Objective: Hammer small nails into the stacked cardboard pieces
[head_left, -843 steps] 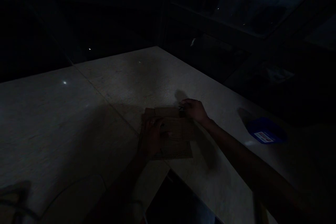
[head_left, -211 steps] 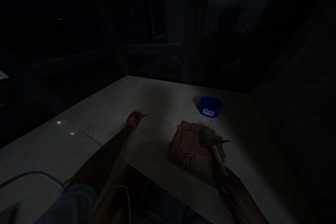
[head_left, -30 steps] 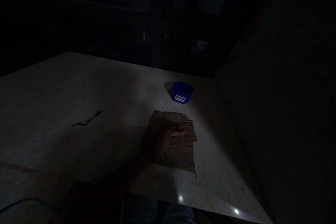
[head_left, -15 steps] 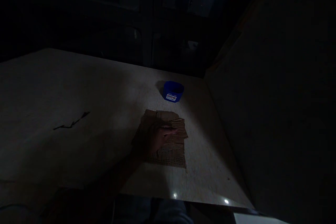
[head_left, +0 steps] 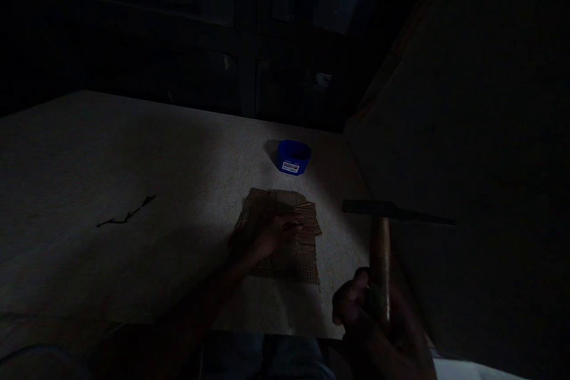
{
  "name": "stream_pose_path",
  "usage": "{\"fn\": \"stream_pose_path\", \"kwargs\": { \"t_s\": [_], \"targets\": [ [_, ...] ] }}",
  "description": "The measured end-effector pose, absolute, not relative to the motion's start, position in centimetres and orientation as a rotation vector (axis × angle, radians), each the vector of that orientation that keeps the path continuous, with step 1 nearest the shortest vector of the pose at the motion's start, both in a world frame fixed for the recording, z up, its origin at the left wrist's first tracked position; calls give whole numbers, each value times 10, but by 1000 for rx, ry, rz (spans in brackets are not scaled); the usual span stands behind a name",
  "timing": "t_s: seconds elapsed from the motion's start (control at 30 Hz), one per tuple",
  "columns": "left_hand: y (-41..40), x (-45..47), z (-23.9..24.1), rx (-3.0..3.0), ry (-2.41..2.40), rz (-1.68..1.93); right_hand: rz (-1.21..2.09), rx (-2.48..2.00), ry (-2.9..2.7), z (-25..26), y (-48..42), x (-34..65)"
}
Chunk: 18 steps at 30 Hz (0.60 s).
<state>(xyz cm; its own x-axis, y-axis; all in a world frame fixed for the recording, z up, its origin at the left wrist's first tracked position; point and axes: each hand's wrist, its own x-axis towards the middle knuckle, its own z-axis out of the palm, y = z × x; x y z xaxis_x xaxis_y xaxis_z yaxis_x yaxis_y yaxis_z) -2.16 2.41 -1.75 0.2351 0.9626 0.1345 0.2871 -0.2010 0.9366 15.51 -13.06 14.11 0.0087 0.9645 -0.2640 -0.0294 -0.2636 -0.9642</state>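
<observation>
My left hand [head_left: 271, 235] rests over a torn brown piece of cardboard [head_left: 285, 264] on the table. Its thumb and fingertips are pinched together near the cardboard's right side; what is between them is too dark to make out. Rows of small dark marks run along the cardboard's near edge. At the right, my right hand [head_left: 363, 312] is closed around the wooden handle of a hammer [head_left: 380, 249]. The hammer stands upright in that hand, its dark head raised, with a long tapering end pointing right.
A blue open container [head_left: 293, 158] with a white label stands behind the cardboard. To the left, a thin dark crooked strip [head_left: 127, 214] lies on the pale table [head_left: 178, 166]. A dark wall [head_left: 467, 130] borders the table on the right. The room is very dim.
My right hand has come into view at the right with the hammer. My left hand stays on the cardboard, its fingers now drawn into a pinch. The view has shifted slightly.
</observation>
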Motion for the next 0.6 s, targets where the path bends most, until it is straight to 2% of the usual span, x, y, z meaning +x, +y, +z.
{"fn": "stream_pose_path", "kwargs": {
  "t_s": [0.17,0.6],
  "targets": [
    [23,-20,-15,1609,1136,1003,1353,-1703,-1192,125,-95,176],
    [23,-30,-13,1564,1227,1018,1235,-1496,-1520,80,-77,176]
  ]
}}
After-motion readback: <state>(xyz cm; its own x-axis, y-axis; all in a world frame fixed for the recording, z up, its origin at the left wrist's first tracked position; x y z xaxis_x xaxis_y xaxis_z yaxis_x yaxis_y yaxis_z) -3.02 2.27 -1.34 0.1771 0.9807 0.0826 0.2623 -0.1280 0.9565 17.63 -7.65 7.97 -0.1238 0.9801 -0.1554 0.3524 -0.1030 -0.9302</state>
